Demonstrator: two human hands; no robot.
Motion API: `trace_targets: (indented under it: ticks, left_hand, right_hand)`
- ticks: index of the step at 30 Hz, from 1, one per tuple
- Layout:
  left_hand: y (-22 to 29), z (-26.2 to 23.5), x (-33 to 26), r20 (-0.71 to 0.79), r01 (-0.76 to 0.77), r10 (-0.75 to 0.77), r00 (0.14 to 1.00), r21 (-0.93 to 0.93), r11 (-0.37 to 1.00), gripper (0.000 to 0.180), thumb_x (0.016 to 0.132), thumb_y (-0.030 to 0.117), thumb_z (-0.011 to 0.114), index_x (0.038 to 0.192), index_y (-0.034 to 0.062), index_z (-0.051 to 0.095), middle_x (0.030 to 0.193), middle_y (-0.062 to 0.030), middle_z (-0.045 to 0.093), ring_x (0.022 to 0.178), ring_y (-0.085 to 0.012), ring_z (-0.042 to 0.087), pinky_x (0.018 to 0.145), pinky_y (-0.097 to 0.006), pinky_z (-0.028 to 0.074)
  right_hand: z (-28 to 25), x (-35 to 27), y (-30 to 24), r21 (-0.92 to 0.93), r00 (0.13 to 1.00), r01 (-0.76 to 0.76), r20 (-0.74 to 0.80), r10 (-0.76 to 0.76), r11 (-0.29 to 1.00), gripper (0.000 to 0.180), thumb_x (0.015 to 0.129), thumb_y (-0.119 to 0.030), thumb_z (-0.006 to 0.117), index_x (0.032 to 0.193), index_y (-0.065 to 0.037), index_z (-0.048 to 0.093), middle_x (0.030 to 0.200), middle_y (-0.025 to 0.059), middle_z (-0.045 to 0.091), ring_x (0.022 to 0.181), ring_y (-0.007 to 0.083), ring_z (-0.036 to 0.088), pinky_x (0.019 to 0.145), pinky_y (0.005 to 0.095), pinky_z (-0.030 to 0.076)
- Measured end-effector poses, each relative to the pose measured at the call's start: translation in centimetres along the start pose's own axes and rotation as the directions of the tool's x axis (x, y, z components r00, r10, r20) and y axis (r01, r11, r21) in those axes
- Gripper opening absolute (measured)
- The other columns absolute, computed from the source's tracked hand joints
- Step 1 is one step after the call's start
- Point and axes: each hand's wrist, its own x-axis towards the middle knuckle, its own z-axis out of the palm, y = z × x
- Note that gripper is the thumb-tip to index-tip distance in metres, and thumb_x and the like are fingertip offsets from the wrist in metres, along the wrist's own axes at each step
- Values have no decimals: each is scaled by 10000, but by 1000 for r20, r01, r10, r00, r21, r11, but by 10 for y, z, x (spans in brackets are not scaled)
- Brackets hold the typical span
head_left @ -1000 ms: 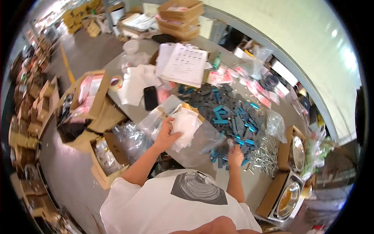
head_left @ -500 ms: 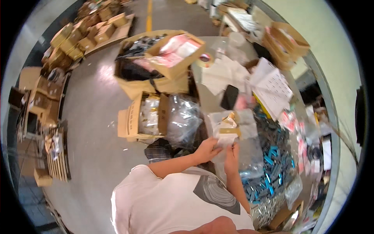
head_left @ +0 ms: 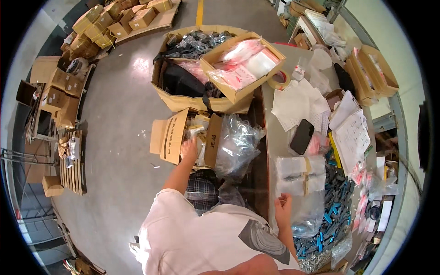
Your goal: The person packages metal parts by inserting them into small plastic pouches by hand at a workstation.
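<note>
My left hand (head_left: 189,149) reaches into an open cardboard box (head_left: 172,137) that holds several small clear-and-tan packets (head_left: 200,124). A pale clear packet lies at its fingertips; blur hides whether the fingers grip it. Over the worktable, my right hand (head_left: 283,205) is closed, its fingers curled in, with nothing visible in them. Just beyond it lie clear flat plastic bags (head_left: 293,167), stacked and crossed by a tan band. A larger clear plastic sheet (head_left: 300,208) is spread beneath them.
Many black and blue small parts (head_left: 332,201) are heaped right of the bags. A black phone (head_left: 302,136), papers (head_left: 300,103) and a tape roll (head_left: 278,80) lie farther back. A carton of pink-and-white packets (head_left: 247,64) rests on a larger box. Crumpled clear plastic (head_left: 238,144) hangs beside the table.
My left hand has left the worktable and moved left into the cardboard box. The small packet both hands held is gone from the right hand. The view has shifted left.
</note>
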Motion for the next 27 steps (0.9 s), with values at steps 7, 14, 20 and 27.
trace_targets:
  ticks: [7, 14, 20, 27]
  left_hand:
    - [-11, 137, 44, 154, 63, -23, 988, -259, 964, 603, 837, 188, 499, 1373, 218, 224, 1284, -191, 383, 1175, -362, 413, 955, -491, 356]
    - [10, 12, 14, 16, 68, -67, 998, -449, 891, 569, 767, 179, 627, 1268, 228, 360, 1342, -185, 276, 1196, -380, 346, 947, -484, 346]
    - [-1, -20, -21, -215, -67, 11, 977, -255, 965, 442, 754, 159, 635, 1160, 192, 465, 1391, -182, 178, 1168, -413, 334, 923, -472, 372]
    - [29, -62, -15, -540, -319, 16, 842, -473, 821, 413, 734, 134, 657, 1107, 105, 483, 1316, -164, 347, 1223, -379, 295, 1005, -475, 265]
  right_hand:
    - [5, -3, -25, -157, 998, 53, 23, -50, 986, 336, 802, -152, 609, 1090, -22, 492, 937, 90, 530, 745, 149, 516, 666, 283, 445]
    - [-30, -41, -25, -3, 994, -93, 54, 93, 996, 316, 792, -96, 616, 1077, -19, 504, 902, 56, 543, 753, 113, 510, 662, 245, 436]
    - [-86, -82, 1, 102, 966, -244, 118, 232, 964, 175, 800, -43, 590, 969, -19, 553, 781, 7, 551, 694, 80, 512, 638, 226, 422]
    - [-166, -138, 127, -749, 853, -154, 228, 469, 644, 387, 741, -280, 659, 1031, -42, 569, 956, 169, 626, 870, 343, 603, 741, 400, 474]
